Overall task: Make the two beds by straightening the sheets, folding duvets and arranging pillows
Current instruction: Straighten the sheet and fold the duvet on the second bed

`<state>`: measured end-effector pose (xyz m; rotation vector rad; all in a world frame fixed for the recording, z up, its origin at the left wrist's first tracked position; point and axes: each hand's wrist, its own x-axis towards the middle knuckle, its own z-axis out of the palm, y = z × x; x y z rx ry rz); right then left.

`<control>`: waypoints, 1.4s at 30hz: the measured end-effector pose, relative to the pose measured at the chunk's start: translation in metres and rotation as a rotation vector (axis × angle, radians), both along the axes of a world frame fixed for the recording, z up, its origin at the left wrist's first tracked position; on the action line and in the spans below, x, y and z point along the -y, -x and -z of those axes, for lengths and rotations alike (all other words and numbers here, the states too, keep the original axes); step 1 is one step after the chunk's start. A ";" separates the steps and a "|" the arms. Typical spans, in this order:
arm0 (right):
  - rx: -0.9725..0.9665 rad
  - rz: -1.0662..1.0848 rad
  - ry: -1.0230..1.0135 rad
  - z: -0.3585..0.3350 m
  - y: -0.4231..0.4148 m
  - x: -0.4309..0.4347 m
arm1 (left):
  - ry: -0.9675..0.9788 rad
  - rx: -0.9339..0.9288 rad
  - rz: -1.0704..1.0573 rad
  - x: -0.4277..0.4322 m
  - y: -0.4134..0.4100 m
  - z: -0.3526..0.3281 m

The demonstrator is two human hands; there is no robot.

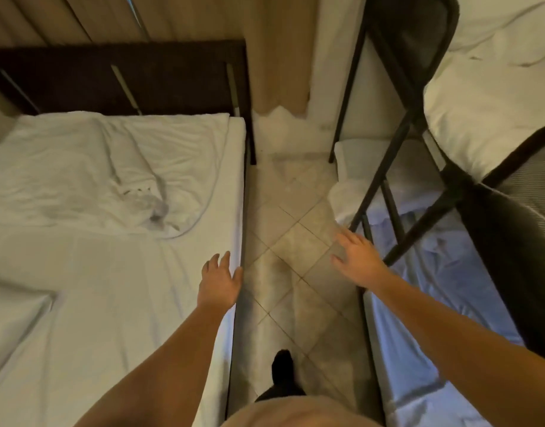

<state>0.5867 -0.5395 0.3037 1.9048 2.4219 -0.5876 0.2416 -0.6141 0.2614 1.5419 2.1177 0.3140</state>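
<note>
The sheet (110,303) on the left bed (237,180) lies white and mostly flat with soft creases, and we see rumpled bedding (95,167) bunched at its head. Our left hand (220,282) is at that bed's edge and our right hand (360,260) beside the bunk (382,175), the fingers of both spread and holding nothing.
</note>
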 end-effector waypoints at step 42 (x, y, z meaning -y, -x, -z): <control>0.159 -0.962 0.180 0.047 0.589 -0.741 | 0.098 0.113 -1.209 -0.429 0.330 0.073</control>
